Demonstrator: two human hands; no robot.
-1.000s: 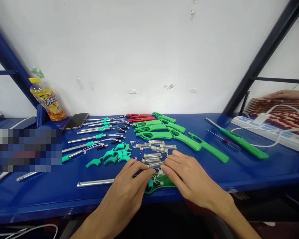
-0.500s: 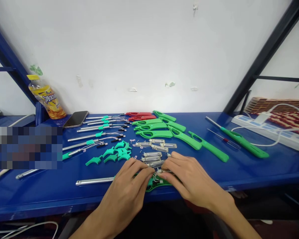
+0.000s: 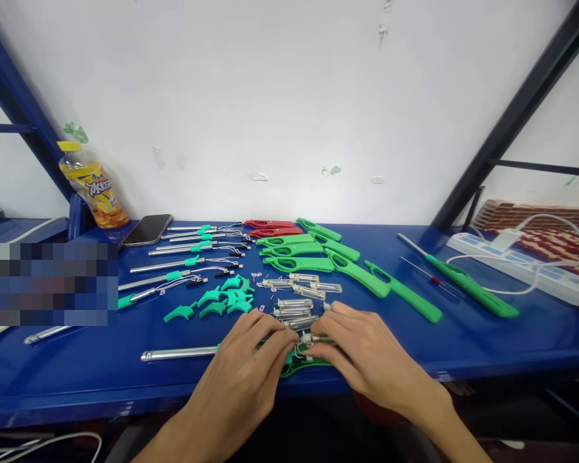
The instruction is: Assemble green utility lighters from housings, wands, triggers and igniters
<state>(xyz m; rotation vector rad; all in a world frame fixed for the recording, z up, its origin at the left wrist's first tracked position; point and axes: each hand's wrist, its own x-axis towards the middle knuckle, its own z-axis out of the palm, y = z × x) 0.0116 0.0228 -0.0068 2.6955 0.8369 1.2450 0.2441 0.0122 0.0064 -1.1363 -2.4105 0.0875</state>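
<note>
Close to the table's front edge, my right hand [image 3: 367,352] pinches a clear lighter fuel tank [image 3: 319,338] by its side, the nozzle end pointing left. My left hand [image 3: 246,366] is closed, thumb and fingertips meeting at that nozzle; the small part between them is hidden. Beneath both hands lies a green lighter handle shell [image 3: 306,366], with thin white wires showing at the fingertips. A silver lighter tube [image 3: 178,354] extends left from under my left hand. Several clear fuel tanks [image 3: 294,303] lie just beyond my fingers.
Teal triggers [image 3: 234,299] are heaped left of the tanks. Wired tube assemblies [image 3: 166,264] line the left side; green shells [image 3: 313,263] and red shells [image 3: 275,231] lie behind. An assembled lighter [image 3: 468,283], power strip [image 3: 525,270], phone [image 3: 147,229] and drink bottle [image 3: 96,193] surround them.
The fuel tank in my right hand shows more clearly, as the right fingers have shifted slightly. My left hand stays nearly in place. The camera view has moved a little.
</note>
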